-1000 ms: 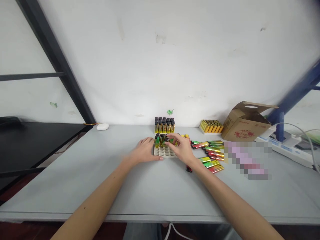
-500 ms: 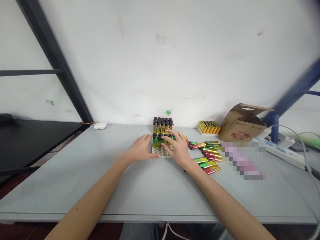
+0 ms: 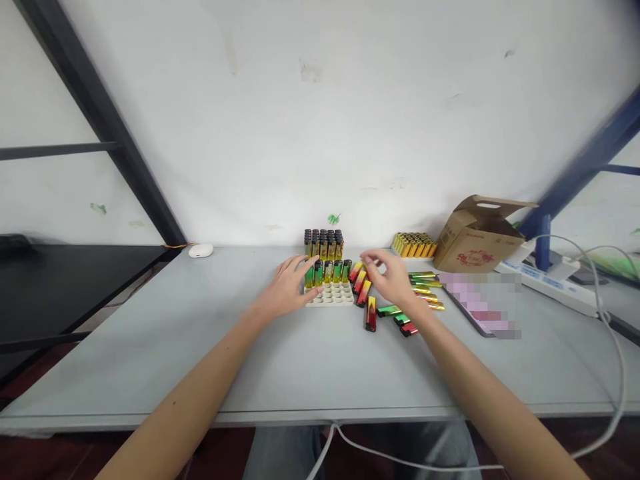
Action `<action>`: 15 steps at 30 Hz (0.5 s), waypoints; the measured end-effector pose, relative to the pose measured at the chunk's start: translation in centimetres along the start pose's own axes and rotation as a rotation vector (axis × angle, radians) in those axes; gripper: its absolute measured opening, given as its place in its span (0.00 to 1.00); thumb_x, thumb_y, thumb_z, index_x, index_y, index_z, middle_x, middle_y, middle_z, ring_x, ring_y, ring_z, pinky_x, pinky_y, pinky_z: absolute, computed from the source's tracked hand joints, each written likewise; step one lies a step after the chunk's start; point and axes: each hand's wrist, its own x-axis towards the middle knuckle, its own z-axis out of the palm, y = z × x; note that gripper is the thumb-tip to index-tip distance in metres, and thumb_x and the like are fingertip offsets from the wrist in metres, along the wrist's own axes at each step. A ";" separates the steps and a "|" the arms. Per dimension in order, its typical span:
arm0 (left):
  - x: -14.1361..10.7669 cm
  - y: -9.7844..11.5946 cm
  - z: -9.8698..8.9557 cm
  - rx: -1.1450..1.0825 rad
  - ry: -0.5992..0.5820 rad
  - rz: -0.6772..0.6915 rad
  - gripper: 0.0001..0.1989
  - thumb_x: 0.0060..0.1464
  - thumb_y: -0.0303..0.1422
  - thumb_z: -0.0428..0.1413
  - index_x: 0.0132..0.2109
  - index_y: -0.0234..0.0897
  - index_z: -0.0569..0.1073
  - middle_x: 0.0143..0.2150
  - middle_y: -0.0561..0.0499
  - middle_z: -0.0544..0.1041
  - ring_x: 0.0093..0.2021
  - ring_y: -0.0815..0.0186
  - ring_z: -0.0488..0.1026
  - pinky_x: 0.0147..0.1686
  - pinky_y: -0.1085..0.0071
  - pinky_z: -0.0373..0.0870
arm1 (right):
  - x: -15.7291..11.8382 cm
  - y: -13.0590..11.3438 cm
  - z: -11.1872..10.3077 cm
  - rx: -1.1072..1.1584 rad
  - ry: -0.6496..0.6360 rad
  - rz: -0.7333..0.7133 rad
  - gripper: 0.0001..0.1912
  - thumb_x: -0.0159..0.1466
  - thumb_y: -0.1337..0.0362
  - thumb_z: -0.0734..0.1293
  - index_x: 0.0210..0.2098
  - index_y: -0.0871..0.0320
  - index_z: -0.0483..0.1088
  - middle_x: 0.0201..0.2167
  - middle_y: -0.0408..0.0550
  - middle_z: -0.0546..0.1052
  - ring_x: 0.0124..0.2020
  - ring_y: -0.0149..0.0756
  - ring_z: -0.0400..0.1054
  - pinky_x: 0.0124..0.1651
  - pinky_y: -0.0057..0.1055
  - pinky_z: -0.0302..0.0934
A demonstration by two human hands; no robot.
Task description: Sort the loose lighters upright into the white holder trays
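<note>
A white tray [image 3: 330, 298] with rows of round holes lies on the table, its far row filled with upright green-and-yellow lighters [image 3: 327, 272]. My left hand [image 3: 285, 291] is open at the tray's left side, thumb over the near left holes and fingers beside the leftmost lighter. To the right of the tray, my right hand [image 3: 390, 275] hovers by the far ends of several loose red-and-yellow lighters [image 3: 364, 293]. Its fingers are bent, with thumb and fingertips slightly apart and no lighter visibly held. More green and red lighters [image 3: 390, 311] lie under and beyond the right wrist.
A block of upright black-topped lighters [image 3: 324, 248] stands behind the tray. Yellow cylinders in a tray [image 3: 415, 245] and an open cardboard box [image 3: 477, 243] are by the wall. At right sit a power strip [image 3: 555, 287] and a blurred pink item [image 3: 475, 303]; a white case [image 3: 201, 251] is at left.
My right hand has moved right, off the tray to the loose lighters, uncovering the filled row. My left hand stays at the tray's left side. The view has shifted slightly.
</note>
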 end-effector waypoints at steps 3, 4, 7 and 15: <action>-0.1 0.0 0.0 0.006 -0.014 -0.005 0.33 0.60 0.48 0.50 0.69 0.44 0.53 0.64 0.42 0.60 0.65 0.51 0.55 0.63 0.53 0.54 | -0.9 1.3 -3.3 -0.069 -0.272 0.095 0.12 0.66 0.61 0.60 0.40 0.55 0.75 0.32 0.46 0.80 0.31 0.38 0.72 0.36 0.35 0.64; -0.1 0.1 0.0 0.007 -0.014 -0.007 0.33 0.61 0.47 0.49 0.69 0.44 0.53 0.64 0.42 0.60 0.65 0.52 0.55 0.63 0.54 0.55 | -1.4 1.7 -4.3 -0.082 -0.393 0.077 0.11 0.64 0.61 0.61 0.38 0.54 0.76 0.34 0.46 0.80 0.33 0.39 0.72 0.37 0.35 0.64; -0.1 0.2 0.0 -0.010 -0.004 -0.013 0.31 0.61 0.45 0.49 0.68 0.44 0.54 0.62 0.42 0.62 0.64 0.52 0.57 0.62 0.55 0.56 | -2.6 2.4 -6.0 -0.094 -0.605 0.038 0.08 0.58 0.59 0.68 0.36 0.52 0.78 0.36 0.46 0.80 0.35 0.41 0.73 0.37 0.35 0.64; -0.1 -0.5 0.6 -0.099 0.039 -0.098 0.34 0.60 0.42 0.50 0.69 0.42 0.48 0.64 0.42 0.63 0.64 0.52 0.58 0.61 0.54 0.58 | -3.3 2.5 -5.6 0.024 -0.642 0.073 0.05 0.53 0.58 0.72 0.30 0.51 0.77 0.28 0.44 0.79 0.29 0.41 0.72 0.30 0.33 0.64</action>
